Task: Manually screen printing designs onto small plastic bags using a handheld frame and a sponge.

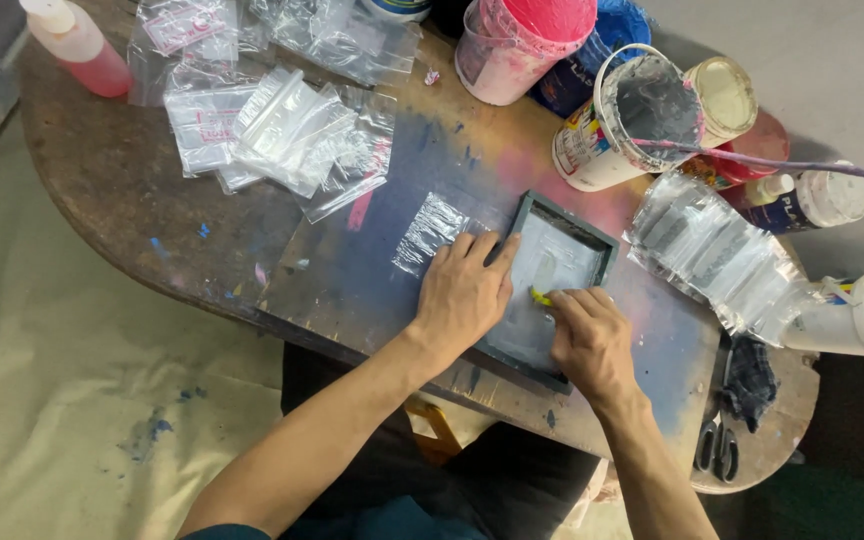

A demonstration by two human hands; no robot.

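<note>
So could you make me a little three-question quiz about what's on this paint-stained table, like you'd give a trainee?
1. True or false: the left hand lies flat on the dark framed screen.
2. What colour is the small tool pinched in the right hand?
A) red B) yellow C) black
3. Where do the scissors lie: at the near table edge or among the clear bags?

Key: 1 true; 2 B, the yellow tool; 3 at the near table edge.
</note>
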